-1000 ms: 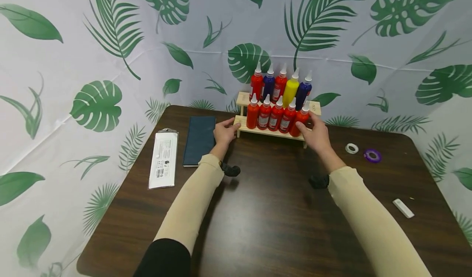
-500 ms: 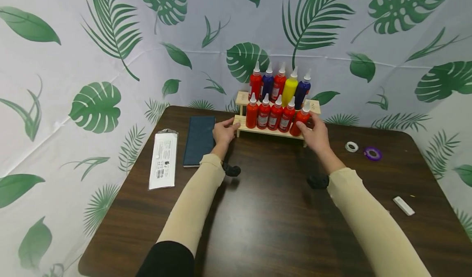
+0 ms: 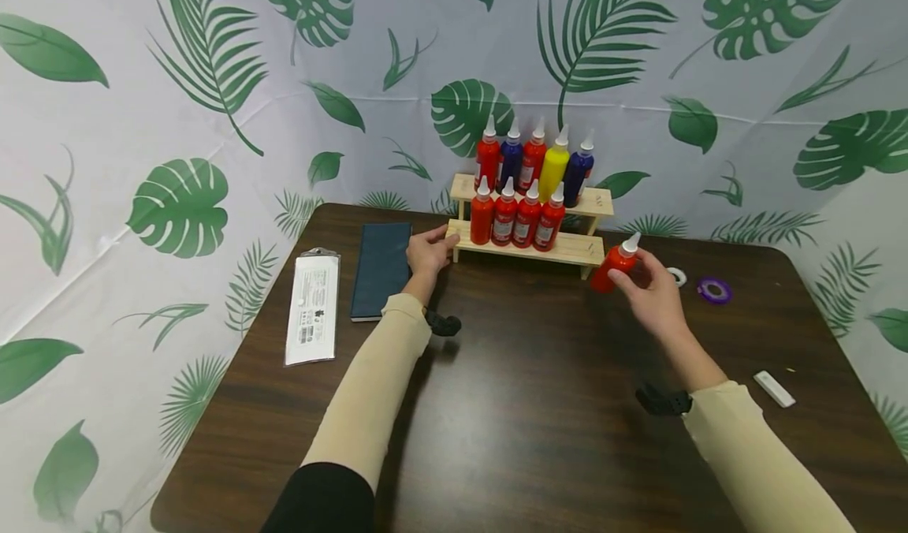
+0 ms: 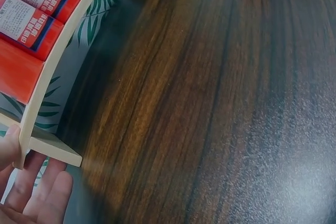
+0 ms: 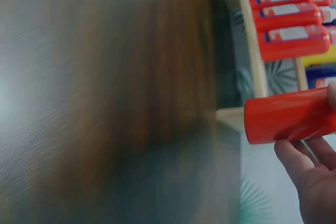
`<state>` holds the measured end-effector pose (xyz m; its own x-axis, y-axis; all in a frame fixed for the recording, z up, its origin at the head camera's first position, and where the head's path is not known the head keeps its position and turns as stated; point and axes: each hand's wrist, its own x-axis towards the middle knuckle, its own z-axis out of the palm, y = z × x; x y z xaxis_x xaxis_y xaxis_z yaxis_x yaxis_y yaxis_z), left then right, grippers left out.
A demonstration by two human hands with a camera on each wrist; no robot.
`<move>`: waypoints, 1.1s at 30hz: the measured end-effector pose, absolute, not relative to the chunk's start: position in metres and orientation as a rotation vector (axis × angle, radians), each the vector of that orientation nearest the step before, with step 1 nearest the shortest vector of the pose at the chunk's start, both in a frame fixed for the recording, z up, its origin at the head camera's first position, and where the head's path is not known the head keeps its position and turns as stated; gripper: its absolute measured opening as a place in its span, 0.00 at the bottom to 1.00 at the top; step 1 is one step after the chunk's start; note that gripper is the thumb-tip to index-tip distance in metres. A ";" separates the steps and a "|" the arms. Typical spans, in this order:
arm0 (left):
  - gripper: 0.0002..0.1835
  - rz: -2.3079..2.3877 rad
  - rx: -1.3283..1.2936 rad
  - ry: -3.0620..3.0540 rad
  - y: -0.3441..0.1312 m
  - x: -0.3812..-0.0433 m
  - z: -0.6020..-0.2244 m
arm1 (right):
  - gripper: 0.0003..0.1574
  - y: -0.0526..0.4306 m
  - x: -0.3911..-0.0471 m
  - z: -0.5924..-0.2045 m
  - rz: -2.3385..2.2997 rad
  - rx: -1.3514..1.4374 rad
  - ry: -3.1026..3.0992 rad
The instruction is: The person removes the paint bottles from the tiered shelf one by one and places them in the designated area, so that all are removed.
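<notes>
A two-tier wooden stand (image 3: 583, 247) at the back of the table bears squeeze bottles with white pointed caps. On its lower step stand several red paint bottles (image 3: 526, 222); the upper step has red, blue and yellow ones (image 3: 554, 172). My left hand (image 3: 428, 253) pinches the left end of the lower step, thumb at the board and fingers beneath it in the left wrist view. Right of the stand, my right hand (image 3: 656, 296) grips a red paint bottle (image 3: 612, 271), slightly tilted, its cap upward. The right wrist view shows that bottle's plain red base (image 5: 262, 121).
A dark blue notebook (image 3: 381, 271) and a white packet (image 3: 313, 306) lie on the table's left. On the right are a white tape roll (image 3: 679, 276), partly behind my right hand, a purple tape roll (image 3: 714, 290) and a small white bar (image 3: 774, 389). A leaf-patterned cloth hangs behind.
My right hand has lifted the rightmost red paint bottle off the lower step and carried it right, past the stand's end. The left hand stays at the step's left end.
</notes>
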<state>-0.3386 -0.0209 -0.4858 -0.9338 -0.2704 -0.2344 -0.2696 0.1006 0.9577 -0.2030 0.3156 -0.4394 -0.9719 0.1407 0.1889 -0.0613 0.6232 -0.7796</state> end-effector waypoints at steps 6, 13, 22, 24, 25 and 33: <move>0.18 -2.058 0.607 -2.328 -0.022 -0.341 -0.483 | 0.37 0.335 -0.176 -0.457 1.222 -0.097 -2.639; 0.18 -2.032 0.549 -2.289 -0.021 -0.340 -0.481 | 0.35 0.345 -0.159 -0.467 1.177 -0.112 -2.618; 0.20 -2.076 0.494 -2.222 -0.019 -0.338 -0.482 | 0.37 0.350 -0.156 -0.472 1.184 -0.152 -2.632; 0.19 -2.098 0.488 -2.202 -0.020 -0.337 -0.483 | 0.37 0.350 -0.158 -0.473 1.180 -0.154 -2.631; 0.19 -2.105 0.486 -2.195 -0.020 -0.337 -0.484 | 0.37 0.349 -0.158 -0.473 1.178 -0.152 -2.629; 0.19 -2.112 0.497 -2.227 -0.020 -0.339 -0.487 | 0.33 0.350 -0.161 -0.477 1.175 -0.156 -2.595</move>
